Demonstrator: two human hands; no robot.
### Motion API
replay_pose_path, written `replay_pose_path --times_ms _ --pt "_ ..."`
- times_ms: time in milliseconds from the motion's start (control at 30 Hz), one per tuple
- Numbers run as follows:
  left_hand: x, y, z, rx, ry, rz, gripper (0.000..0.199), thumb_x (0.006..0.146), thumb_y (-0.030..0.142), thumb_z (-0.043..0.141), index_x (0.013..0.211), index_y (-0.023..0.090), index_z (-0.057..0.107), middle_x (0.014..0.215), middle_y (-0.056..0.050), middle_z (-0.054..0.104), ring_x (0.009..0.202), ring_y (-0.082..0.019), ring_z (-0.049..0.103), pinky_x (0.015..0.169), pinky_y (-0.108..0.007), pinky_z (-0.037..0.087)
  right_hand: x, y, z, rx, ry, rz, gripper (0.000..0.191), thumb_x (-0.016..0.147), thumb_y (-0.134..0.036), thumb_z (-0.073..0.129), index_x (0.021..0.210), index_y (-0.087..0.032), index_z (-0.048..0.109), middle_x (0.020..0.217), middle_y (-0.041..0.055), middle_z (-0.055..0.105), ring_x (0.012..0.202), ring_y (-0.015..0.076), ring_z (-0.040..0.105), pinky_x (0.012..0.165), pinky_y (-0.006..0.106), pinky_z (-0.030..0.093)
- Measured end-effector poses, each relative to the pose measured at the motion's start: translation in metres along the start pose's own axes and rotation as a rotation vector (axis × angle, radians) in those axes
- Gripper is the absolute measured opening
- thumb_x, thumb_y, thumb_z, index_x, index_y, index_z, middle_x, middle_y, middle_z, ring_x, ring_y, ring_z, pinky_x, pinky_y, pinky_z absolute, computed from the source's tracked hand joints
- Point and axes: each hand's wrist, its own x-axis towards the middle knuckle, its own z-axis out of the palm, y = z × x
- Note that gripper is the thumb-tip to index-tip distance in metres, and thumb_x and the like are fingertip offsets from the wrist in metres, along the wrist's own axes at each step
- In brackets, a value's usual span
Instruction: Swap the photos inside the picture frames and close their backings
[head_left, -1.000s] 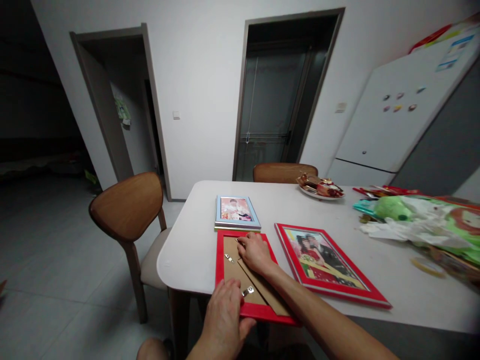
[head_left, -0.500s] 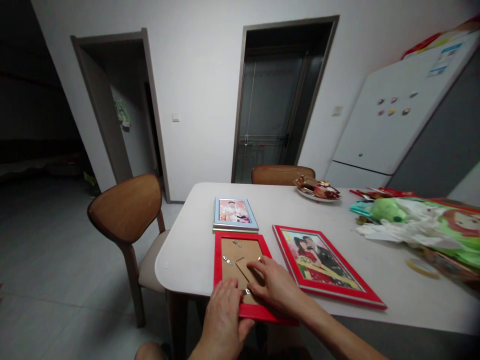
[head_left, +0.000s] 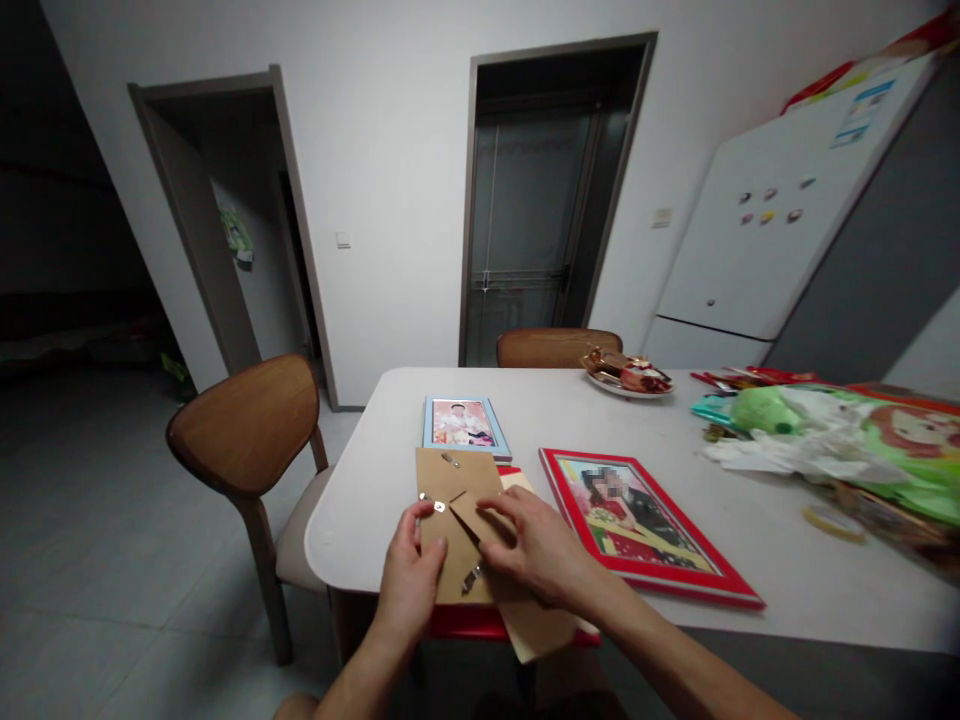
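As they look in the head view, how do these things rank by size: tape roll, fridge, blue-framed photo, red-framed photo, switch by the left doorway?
1. Fridge
2. Red-framed photo
3. Blue-framed photo
4. Tape roll
5. Switch by the left doorway

Dim light falls on a white wall (head_left: 397, 200) with two gray-framed doorways, a gray tiled floor (head_left: 150, 580), two brown wooden-backed chairs (head_left: 247, 425), a white rounded-corner dining table (head_left: 360, 480) and a white refrigerator (head_left: 720, 240).
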Motion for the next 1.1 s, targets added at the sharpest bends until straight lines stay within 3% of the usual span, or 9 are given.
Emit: replay_pose_path --times_ms 167,267,367,500,667,767,833,1000,1100 --pt "0.005 0.003 -0.040 -0.116 0.136 -0.084 0.040 0.068 0.024 0.054 0.104 0.019 0.037 0.076 0.000 0.063 0.063 -0.017 0.063 0.052 -0.025 0.049 -0.001 0.019 0.007 -0.008 0.053 0.021 0.033 0.073 -0.031 0.046 0.102 -0.017 0.057 0.095 0.0084 0.057 0.087 0.0193 0.052 0.077 0.031 0.040" --pt "0.008 0.000 -0.078 0.033 0.238 -0.103 0.038 0.069 0.020 0.053 0.103 0.019 0.037 0.071 0.001 0.062 0.059 -0.015 0.062 0.054 -0.025 0.048 -0.009 0.044 0.007 -0.129 0.058 0.095 0.034 0.073 -0.029 0.046 0.102 -0.014 0.057 0.099 0.0119 0.056 0.092 0.0218 0.050 0.081 0.033 0.038" --pt "0.012 -0.004 -0.107 0.225 0.284 -0.121 0.034 0.068 0.016 0.053 0.100 0.017 0.040 0.069 0.000 0.063 0.058 -0.014 0.061 0.055 -0.025 0.048 -0.024 0.055 0.004 -0.120 -0.034 0.060 0.033 0.074 -0.031 0.045 0.100 -0.016 0.059 0.106 0.0123 0.054 0.097 0.0216 0.049 0.084 0.033 0.037" --pt "0.016 -0.004 -0.131 0.400 0.272 -0.118 0.032 0.064 0.017 0.057 0.095 0.016 0.048 0.063 0.002 0.060 0.057 -0.016 0.060 0.055 -0.026 0.047 -0.043 0.051 -0.001 -0.095 -0.192 -0.037 0.032 0.072 -0.035 0.049 0.099 -0.022 0.061 0.113 0.0094 0.052 0.102 0.0216 0.047 0.087 0.033 0.036" --pt "0.024 0.007 -0.146 0.687 0.320 -0.060 0.033 0.058 0.018 0.061 0.090 0.016 0.054 0.075 -0.002 0.060 0.080 -0.026 0.057 0.078 -0.041 0.042 -0.048 0.054 -0.004 -0.239 -0.124 0.089 0.043 0.074 -0.040 0.044 0.107 -0.017 0.056 0.115 0.0139 0.051 0.103 0.0259 0.046 0.086 0.038 0.035" --pt "0.020 0.017 -0.124 0.797 0.340 0.027 0.035 0.060 0.017 0.057 0.095 0.017 0.053 0.103 -0.007 0.055 0.105 -0.027 0.045 0.094 -0.042 0.029 -0.042 0.059 -0.004 -0.311 -0.070 0.126 0.045 0.076 -0.041 0.039 0.111 -0.016 0.052 0.104 0.0145 0.057 0.096 0.0264 0.050 0.079 0.037 0.038" --pt "0.006 0.017 -0.088 0.838 0.268 0.111 0.035 0.065 0.018 0.054 0.100 0.017 0.051 0.110 -0.008 0.053 0.108 -0.023 0.043 0.095 -0.038 0.029 -0.036 0.060 -0.003 -0.344 -0.072 0.128 0.044 0.076 -0.041 0.040 0.110 -0.016 0.052 0.096 0.0137 0.060 0.092 0.0264 0.053 0.075 0.036 0.039" --pt "-0.044 -0.023 0.034 1.001 -0.361 0.731 0.043 0.067 0.034 0.059 0.105 0.018 0.049 0.118 -0.013 0.050 0.106 -0.026 0.047 0.086 -0.040 0.041 -0.023 0.061 0.005 -0.335 -0.087 0.199 0.036 0.074 -0.031 0.044 0.106 -0.017 0.053 0.085 0.0106 0.064 0.076 0.0232 0.058 0.064 0.029 0.039" --pt "-0.056 -0.047 0.073 1.136 -0.395 0.925 0.014 0.079 0.029 0.048 0.090 0.023 0.054 0.110 -0.007 0.058 0.098 -0.023 0.053 0.083 -0.040 0.042 -0.014 0.067 0.006 -0.227 -0.029 0.226 0.033 0.075 -0.025 0.042 0.105 -0.015 0.054 0.087 0.0101 0.064 0.078 0.0208 0.059 0.066 0.027 0.039"
